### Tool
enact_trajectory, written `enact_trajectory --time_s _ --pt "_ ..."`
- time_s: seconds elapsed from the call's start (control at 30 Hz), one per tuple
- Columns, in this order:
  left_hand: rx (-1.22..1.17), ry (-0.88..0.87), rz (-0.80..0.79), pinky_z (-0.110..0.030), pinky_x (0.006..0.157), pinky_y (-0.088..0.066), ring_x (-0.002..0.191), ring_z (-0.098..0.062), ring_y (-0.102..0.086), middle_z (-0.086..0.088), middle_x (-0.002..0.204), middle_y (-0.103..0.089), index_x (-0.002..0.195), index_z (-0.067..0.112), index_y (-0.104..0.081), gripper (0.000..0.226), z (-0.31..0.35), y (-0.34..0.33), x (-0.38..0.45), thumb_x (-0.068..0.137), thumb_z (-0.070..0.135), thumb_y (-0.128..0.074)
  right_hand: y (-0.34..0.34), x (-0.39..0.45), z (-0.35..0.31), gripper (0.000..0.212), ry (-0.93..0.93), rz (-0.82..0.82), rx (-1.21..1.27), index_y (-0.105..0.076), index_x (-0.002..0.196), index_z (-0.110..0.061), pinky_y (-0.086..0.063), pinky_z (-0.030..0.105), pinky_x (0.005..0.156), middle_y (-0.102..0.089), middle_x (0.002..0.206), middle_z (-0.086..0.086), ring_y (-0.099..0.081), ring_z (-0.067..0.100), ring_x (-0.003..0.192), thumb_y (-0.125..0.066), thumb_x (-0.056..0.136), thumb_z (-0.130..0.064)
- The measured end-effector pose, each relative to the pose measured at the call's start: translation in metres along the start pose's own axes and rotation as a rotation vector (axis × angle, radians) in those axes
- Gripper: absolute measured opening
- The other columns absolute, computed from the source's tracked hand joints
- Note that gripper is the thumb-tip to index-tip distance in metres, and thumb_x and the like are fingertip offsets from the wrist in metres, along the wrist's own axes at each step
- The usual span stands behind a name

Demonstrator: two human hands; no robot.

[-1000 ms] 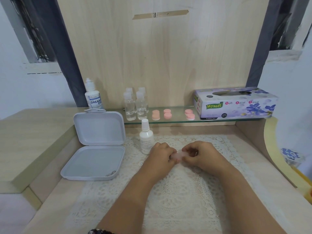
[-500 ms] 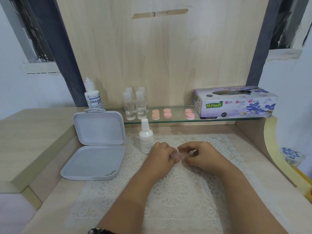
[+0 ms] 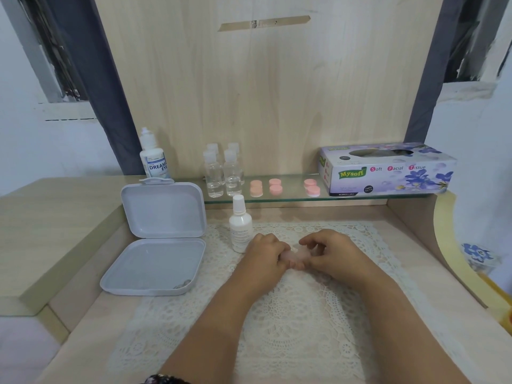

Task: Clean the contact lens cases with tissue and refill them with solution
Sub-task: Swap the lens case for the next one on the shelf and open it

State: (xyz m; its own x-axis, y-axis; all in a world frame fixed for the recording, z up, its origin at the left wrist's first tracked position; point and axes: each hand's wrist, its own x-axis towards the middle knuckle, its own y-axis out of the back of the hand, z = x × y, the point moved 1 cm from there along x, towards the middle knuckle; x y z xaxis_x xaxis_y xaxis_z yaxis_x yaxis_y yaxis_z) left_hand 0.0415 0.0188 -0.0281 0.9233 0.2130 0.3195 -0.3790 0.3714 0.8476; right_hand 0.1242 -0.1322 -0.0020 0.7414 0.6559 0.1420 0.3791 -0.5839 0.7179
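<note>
At nine o'clock an open white box (image 3: 155,256) lies on the surface. At centre, the left hand (image 3: 264,256) and right hand (image 3: 331,252) meet, fingers curled, pinching a pale pink lens case (image 3: 295,254) between them over the lace mat (image 3: 293,314). The tissue box (image 3: 388,169) sits at two o'clock.

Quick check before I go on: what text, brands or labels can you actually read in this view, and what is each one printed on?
"DREAM EYE", cut off at the label's right edge: large solution bottle.
"Mysoft": green badge on the tissue box.
"Soft Facial Tissue": same box front.
"100%": round black seal on the box; the words below it are too small.
Small white bottle: label print too blurred to read.
</note>
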Motion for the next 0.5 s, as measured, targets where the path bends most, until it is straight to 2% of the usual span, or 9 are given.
enact_trajectory --time_s 0.17,0.37,0.5 --pt "0.002 -0.005 -0.001 -0.027 0.097 -0.034 0.107 -0.014 -0.038 0.003 0.113 -0.055 0.122 0.020 -0.062 0.030 0.001 0.001 -0.001 0.094 0.027 -0.055 -0.003 0.001 0.001 0.032 0.027 0.004 -0.001 -0.072 0.102 -0.020 -0.042 0.010 0.068 -0.063 0.092 -0.011 -0.057 0.000 0.082 -0.081 0.075 -0.036" --pt "-0.009 0.017 -0.009 -0.026 0.097 -0.032 0.108 -0.015 -0.038 0.003 0.112 -0.054 0.121 0.020 -0.063 0.031 0.004 0.002 -0.001 0.092 0.032 -0.059 -0.002 0.003 0.008 0.033 0.016 -0.045 0.084 -0.067 0.118 -0.021 -0.043 0.005 0.071 -0.068 0.101 -0.010 -0.060 -0.003 0.089 -0.071 0.085 -0.016" --pt "-0.012 0.016 -0.009 -0.023 0.096 -0.030 0.109 -0.014 -0.037 0.004 0.113 -0.054 0.124 0.020 -0.061 0.033 0.003 0.002 -0.001 0.093 0.032 -0.059 -0.001 0.005 0.011 0.034 0.025 -0.073 0.091 -0.068 0.119 -0.022 -0.043 0.006 0.078 -0.067 0.101 -0.014 -0.060 -0.004 0.095 -0.065 0.088 -0.007"
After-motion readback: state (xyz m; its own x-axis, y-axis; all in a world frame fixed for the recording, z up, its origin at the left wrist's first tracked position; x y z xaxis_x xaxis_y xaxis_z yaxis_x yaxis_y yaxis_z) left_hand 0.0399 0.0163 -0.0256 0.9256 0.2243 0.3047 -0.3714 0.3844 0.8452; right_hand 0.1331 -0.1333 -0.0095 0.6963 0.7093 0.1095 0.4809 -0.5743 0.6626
